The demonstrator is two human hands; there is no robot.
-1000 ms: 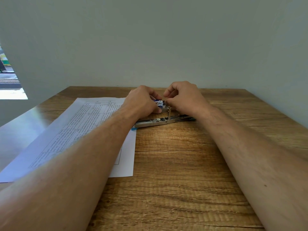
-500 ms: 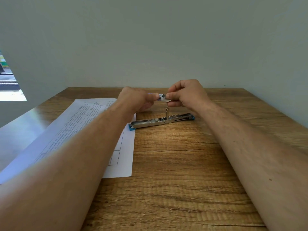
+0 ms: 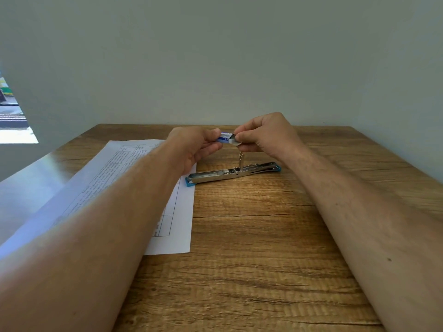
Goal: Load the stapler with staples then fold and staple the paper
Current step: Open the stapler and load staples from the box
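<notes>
A small blue and white staple box (image 3: 226,137) hangs in the air above the stapler, held between both hands. My left hand (image 3: 194,147) pinches its left end with thumb and fingers. My right hand (image 3: 266,135) pinches the grey inner tray at its right end. The stapler (image 3: 230,174) lies flipped fully open on the wooden table, a long metal bar with blue ends and a small metal pusher standing upright at its middle. A printed sheet of paper (image 3: 134,159) lies flat to the left, its right edge under the stapler's left end; my left forearm covers much of it.
The wooden table (image 3: 251,236) meets a plain grey wall at the back and on the right. Its left edge is glossy with light from a bright opening (image 3: 14,121) at the far left.
Both hands have lifted the staple box up off the stapler, which they hid before. The right hand has drawn the inner tray slightly out to the right.
</notes>
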